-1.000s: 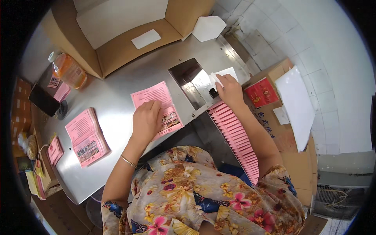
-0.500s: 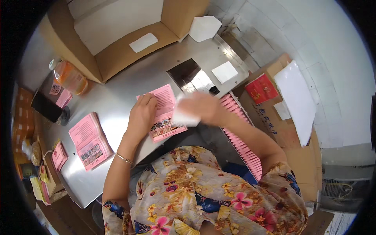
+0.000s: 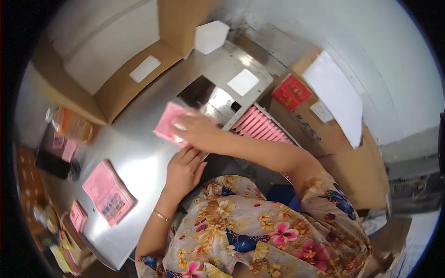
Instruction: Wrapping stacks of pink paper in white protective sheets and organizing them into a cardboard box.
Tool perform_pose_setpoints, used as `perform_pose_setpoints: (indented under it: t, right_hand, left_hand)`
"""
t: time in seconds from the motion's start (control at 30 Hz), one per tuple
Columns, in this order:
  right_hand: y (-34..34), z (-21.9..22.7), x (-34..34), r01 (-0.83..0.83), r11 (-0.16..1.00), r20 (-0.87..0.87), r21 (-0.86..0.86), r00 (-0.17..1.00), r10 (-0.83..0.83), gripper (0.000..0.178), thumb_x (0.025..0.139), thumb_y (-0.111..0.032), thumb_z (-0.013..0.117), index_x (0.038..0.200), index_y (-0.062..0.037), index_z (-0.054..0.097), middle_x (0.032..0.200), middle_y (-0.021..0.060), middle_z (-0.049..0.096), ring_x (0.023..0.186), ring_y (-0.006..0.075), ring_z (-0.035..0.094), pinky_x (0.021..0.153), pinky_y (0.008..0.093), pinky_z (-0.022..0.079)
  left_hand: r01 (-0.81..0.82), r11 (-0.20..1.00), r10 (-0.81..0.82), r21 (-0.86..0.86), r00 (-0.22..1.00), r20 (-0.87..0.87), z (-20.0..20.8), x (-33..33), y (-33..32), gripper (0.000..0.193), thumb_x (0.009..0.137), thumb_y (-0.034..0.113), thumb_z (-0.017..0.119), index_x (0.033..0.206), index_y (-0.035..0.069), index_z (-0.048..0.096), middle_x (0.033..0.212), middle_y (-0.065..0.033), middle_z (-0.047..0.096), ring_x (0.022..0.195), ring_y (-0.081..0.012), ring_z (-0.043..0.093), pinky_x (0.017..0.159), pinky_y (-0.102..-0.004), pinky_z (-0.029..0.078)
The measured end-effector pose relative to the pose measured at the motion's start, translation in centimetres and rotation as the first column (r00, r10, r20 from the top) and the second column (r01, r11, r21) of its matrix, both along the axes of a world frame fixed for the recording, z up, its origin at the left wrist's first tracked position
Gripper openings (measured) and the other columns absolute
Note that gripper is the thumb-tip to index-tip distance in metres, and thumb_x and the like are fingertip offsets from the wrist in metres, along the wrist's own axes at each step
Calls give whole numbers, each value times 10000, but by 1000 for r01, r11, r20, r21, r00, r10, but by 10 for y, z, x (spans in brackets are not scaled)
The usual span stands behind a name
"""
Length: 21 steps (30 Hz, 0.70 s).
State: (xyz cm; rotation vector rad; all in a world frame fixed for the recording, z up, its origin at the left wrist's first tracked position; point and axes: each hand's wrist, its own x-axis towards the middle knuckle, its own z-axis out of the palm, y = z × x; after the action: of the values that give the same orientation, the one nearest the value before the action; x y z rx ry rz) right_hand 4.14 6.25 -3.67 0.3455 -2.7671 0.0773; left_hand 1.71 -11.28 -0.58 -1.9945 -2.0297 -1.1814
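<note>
The right forearm is crossing over the row of pink folded pieces (image 3: 259, 124), its hand (image 3: 200, 132) bending over the pink sheet (image 3: 166, 119) on the bench (image 3: 141, 148); something white (image 3: 180, 134) is showing under the blurred fingers, their grip impossible to tell. The left hand (image 3: 183, 171) is resting at the near edge, fingers loosely bent, any hold being unclear. Bare metal is lying open between sheet and pink stack (image 3: 110, 193), leftward.
</note>
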Motion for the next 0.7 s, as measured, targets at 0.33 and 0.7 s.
perform_pose_setpoints:
  t: [0.33,0.7]
  right_hand:
    - [23,10,4,-236,952,-170,-196,964,204,635,835,-245,641,1449,-170,497,1030,48,648,1053,215,628,1063,502,390]
    - [0,23,-22,32,927,92,-373,996,2,175,793,-184,683,954,-117,669,914,50,669,883,235,644,862,411,456]
  left_hand:
    - [-109,983,106,-150,994,-26,-7,5,-16,420,808,67,721,1215,-12,654,1287,-144,636,1234,-313,585,989,-414,478]
    - [-184,983,183,13,982,39,-5,3,-23,292,796,12,709,1088,8,703,1133,-152,678,1061,-346,643,920,-421,504]
